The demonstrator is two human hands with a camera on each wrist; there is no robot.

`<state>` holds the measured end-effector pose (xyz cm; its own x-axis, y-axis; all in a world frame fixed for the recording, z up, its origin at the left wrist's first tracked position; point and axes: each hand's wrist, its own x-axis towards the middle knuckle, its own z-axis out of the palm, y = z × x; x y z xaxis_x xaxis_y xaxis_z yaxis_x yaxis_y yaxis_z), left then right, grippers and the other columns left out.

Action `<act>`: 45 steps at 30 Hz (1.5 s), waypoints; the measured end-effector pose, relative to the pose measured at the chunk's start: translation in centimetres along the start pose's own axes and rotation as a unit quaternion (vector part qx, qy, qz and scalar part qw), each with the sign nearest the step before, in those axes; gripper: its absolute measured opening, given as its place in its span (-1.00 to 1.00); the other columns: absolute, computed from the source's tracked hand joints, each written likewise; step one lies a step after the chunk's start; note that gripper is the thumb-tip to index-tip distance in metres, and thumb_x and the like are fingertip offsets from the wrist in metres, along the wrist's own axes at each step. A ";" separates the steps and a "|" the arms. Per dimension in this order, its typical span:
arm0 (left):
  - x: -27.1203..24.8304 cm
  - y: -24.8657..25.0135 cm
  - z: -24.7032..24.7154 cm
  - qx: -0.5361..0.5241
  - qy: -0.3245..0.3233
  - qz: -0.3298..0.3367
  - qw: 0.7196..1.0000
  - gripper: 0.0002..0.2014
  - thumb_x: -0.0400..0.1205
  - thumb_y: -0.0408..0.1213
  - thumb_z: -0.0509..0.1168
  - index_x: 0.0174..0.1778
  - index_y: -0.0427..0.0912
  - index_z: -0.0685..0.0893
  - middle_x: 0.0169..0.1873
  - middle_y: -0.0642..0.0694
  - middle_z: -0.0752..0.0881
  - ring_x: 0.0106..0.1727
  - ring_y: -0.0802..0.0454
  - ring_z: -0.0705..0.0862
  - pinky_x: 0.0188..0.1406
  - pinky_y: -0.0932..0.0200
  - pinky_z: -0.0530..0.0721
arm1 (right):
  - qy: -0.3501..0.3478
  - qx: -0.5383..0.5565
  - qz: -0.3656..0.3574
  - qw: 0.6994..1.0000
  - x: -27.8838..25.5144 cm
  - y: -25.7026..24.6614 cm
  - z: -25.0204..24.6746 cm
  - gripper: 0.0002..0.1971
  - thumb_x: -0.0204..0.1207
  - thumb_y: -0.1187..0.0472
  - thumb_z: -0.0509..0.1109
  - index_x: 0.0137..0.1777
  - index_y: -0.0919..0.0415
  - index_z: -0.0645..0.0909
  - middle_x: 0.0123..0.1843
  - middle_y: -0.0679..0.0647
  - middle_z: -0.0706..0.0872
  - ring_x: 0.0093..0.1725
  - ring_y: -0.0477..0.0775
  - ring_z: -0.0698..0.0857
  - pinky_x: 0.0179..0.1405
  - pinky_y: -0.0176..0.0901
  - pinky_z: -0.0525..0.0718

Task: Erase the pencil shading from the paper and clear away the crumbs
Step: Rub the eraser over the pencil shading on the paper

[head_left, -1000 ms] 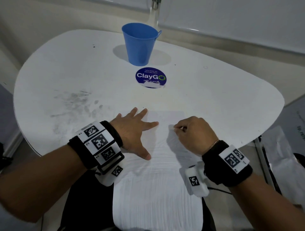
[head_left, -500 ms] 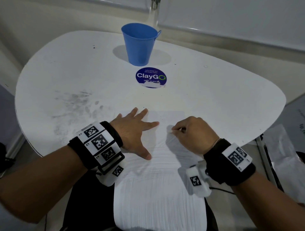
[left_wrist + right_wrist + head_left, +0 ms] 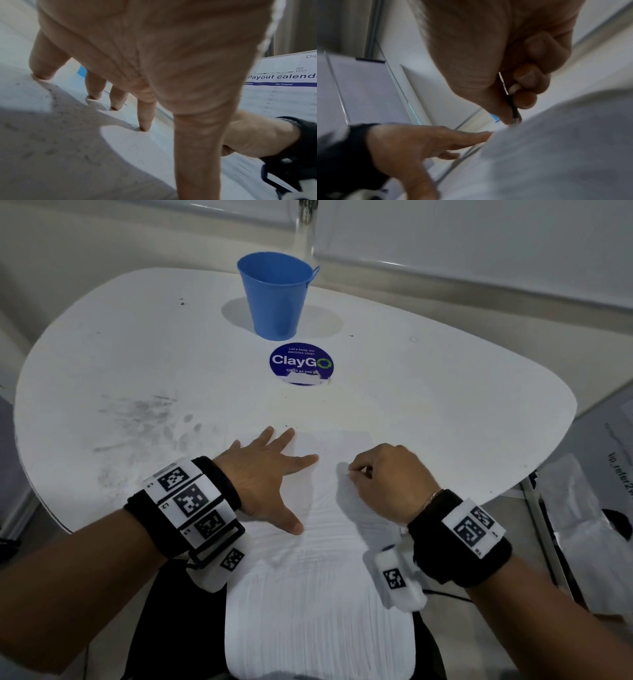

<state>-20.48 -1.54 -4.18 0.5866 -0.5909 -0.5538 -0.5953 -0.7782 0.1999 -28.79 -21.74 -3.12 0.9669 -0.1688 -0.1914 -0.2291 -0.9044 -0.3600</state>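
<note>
Looking down from the head camera, we see the paper point(image 3: 329, 508) lying on the near part of the white bench point(image 3: 428, 392), its lower end hanging over the bench edge toward us; faint ridged lines cross its surface; we cannot make out any dark shading on it from here.

Our left hand point(image 3: 263, 477) lies flat on the paper's left edge, fingers point(image 3: 145, 117) straight and spread, tips pressing down, thumb reaching toward us along the sheet; it grips nothing. In the left wrist view the fingertips touch the surface and fine grey specks lie scattered around them; whether these are eraser crumbs or smudges we cannot tell.

Our right hand point(image 3: 387, 481) rests on the paper's right side, well curled; thumb and forefinger pinch a thin dark stick point(image 3: 513, 108) whose pale tip point(image 3: 513, 123) meets the sheet just beside the thumb; we cannot tell for certain what tool it is. The tip touches the paper between the two hands, near the left forefinger but apart from it.

Farther off stands a blue bucket point(image 3: 277, 296), upright, with a round ClayGo sticker point(image 3: 301, 364) just in front of it; grey smears point(image 3: 144, 419) mark the bench to the left of the left hand. Both wrists wear black bands with printed markers point(image 3: 188, 501).
</note>
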 end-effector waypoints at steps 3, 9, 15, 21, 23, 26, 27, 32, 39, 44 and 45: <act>0.0 0.1 -0.1 0.000 0.002 -0.001 1.000 0.17 0.33 0.47 0.47 0.67 0.53 -0.22 0.72 0.13 -0.42 0.73 0.01 -0.45 0.73 -0.34 -0.19 | -0.007 0.007 0.014 1.000 0.4 0.1 -0.4 -0.80 0.57 0.14 0.34 -0.03 0.01 0.82 -0.10 -0.05 0.83 -0.05 0.11 0.74 0.02 -0.08 0.69; -0.1 0.2 -0.2 0.004 -0.003 0.001 1.000 0.16 0.34 0.46 0.47 0.69 0.50 -0.21 0.73 0.10 -0.42 0.74 -0.02 -0.44 0.70 -0.34 -0.20 | 0.051 0.022 0.048 0.997 1.0 1.5 -1.2 -0.81 0.59 0.15 0.34 -0.03 0.01 0.82 -0.14 -0.05 0.81 -0.04 0.14 0.73 0.01 -0.07 0.69; 0.1 0.1 -0.2 -0.004 -0.003 0.001 1.000 0.18 0.32 0.47 0.48 0.68 0.51 -0.21 0.72 0.11 -0.42 0.73 -0.01 -0.44 0.71 -0.36 -0.19 | 0.045 0.016 0.000 0.999 0.1 -0.2 0.0 -0.79 0.63 0.12 0.31 0.00 0.02 0.80 -0.12 -0.04 0.83 -0.09 0.14 0.75 -0.04 -0.03 0.72; 0.0 0.1 -0.2 -0.006 -0.006 0.000 1.000 0.18 0.32 0.47 0.49 0.69 0.50 -0.20 0.73 0.11 -0.41 0.74 -0.01 -0.44 0.72 -0.37 -0.17 | 0.030 -0.002 0.032 0.999 0.6 1.1 -0.6 -0.78 0.63 0.14 0.31 0.02 0.05 0.82 -0.04 -0.02 0.84 0.01 0.14 0.75 0.04 -0.03 0.71; 0.1 0.1 -0.3 -0.006 -0.005 -0.001 1.000 0.18 0.32 0.47 0.48 0.68 0.51 -0.20 0.73 0.11 -0.42 0.74 -0.01 -0.44 0.71 -0.36 -0.17 | 0.004 -0.002 0.011 1.000 0.1 0.6 -0.5 -0.78 0.61 0.17 0.30 -0.03 0.08 0.82 -0.11 -0.03 0.84 -0.06 0.11 0.75 0.00 0.00 0.73; 0.0 0.1 -0.3 -0.007 -0.004 -0.001 1.000 0.17 0.33 0.46 0.49 0.68 0.50 -0.19 0.73 0.12 -0.41 0.74 0.00 -0.44 0.71 -0.36 -0.16 | -0.003 -0.030 -0.003 1.000 0.0 0.2 -0.1 -0.77 0.60 0.18 0.29 -0.03 0.08 0.80 -0.12 -0.03 0.84 -0.08 0.14 0.75 -0.04 0.00 0.73; 0.0 0.1 -0.3 -0.007 -0.003 -0.001 1.000 0.17 0.33 0.46 0.49 0.68 0.51 -0.19 0.73 0.12 -0.41 0.74 -0.01 -0.43 0.71 -0.36 -0.16 | 0.011 -0.038 0.013 0.999 0.4 0.5 -0.3 -0.77 0.60 0.18 0.28 -0.03 0.08 0.80 -0.11 -0.01 0.83 -0.07 0.16 0.75 -0.06 -0.02 0.72; 0.0 0.1 -0.2 -0.002 -0.004 -0.002 1.000 0.18 0.32 0.48 0.48 0.68 0.51 -0.21 0.73 0.11 -0.41 0.74 -0.01 -0.43 0.70 -0.36 -0.15 | 0.002 -0.048 0.004 0.999 -0.1 0.3 -0.1 -0.77 0.59 0.16 0.27 -0.08 0.10 0.79 -0.14 0.01 0.82 -0.09 0.18 0.74 -0.06 0.03 0.72; 0.1 0.1 -0.2 -0.005 -0.004 -0.003 1.000 0.18 0.32 0.48 0.48 0.68 0.51 -0.21 0.73 0.12 -0.41 0.74 -0.01 -0.44 0.71 -0.36 -0.16 | 0.004 -0.029 0.028 0.999 0.4 0.7 -0.3 -0.79 0.58 0.15 0.30 -0.09 0.08 0.79 -0.14 -0.01 0.82 -0.07 0.15 0.74 -0.06 -0.01 0.73; 0.0 0.2 -0.3 0.001 -0.006 -0.002 1.000 0.17 0.33 0.47 0.47 0.68 0.51 -0.21 0.72 0.12 -0.42 0.74 -0.01 -0.44 0.72 -0.36 -0.16 | -0.016 -0.021 0.026 0.999 0.2 0.4 -0.2 -0.79 0.58 0.15 0.31 -0.07 0.09 0.80 -0.12 0.01 0.82 -0.06 0.15 0.74 -0.02 -0.01 0.72; 0.0 0.2 -0.3 0.000 -0.005 -0.002 1.000 0.17 0.33 0.47 0.48 0.68 0.51 -0.21 0.73 0.12 -0.42 0.74 -0.01 -0.44 0.71 -0.36 -0.16 | -0.006 -0.020 0.041 0.999 0.4 0.8 -0.7 -0.79 0.58 0.17 0.31 -0.08 0.11 0.80 -0.13 0.03 0.83 -0.06 0.16 0.75 -0.03 -0.02 0.72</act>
<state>-20.41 -1.72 -3.88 0.5828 -0.5861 -0.5629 -0.5938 -0.7800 0.1973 -28.50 -22.85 -2.83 0.9435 -0.2380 -0.2306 -0.3025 -0.9026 -0.3064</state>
